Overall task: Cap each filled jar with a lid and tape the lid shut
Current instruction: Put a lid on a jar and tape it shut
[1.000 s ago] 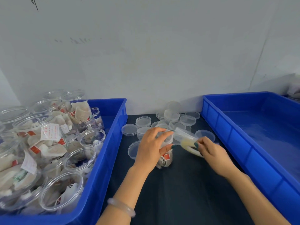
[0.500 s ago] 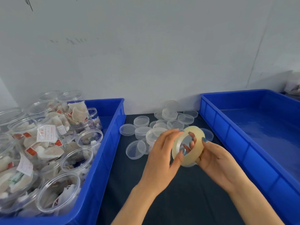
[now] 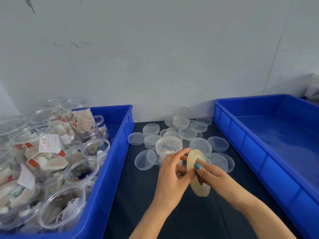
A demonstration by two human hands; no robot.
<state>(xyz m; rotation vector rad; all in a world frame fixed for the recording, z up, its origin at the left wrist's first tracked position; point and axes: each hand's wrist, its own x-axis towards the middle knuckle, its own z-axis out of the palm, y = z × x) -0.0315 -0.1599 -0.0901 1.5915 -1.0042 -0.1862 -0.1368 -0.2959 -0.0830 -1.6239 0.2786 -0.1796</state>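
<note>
Tape roll [image 3: 201,187], pale and translucent, is held on edge above the dark table [image 3: 138,195], just in front of the jar. The right hand [image 3: 215,176] grips the roll: one finger with a teal nail is hooked through the core, and the remaining fingers curl round the right face. The left hand [image 3: 170,176] meets the roll from the other side, its thumb against the near rim and its fingers curled toward the roll, the forefinger reaching up along the top edge, so that it pinches the rim. The jar [image 3: 168,147], clear and filled with white packets, stands on the table with a lid seated on it; the left hand hides its lower part. Loose lids [image 3: 151,129] lie scattered and stacked around and behind the jar. The left bin [image 3: 110,169], blue, holds many open jars [image 3: 63,204] of packets. The right bin [image 3: 250,152], also blue, stands at the table's other side. A pale wall [image 3: 155,57] closes the rear.
</note>
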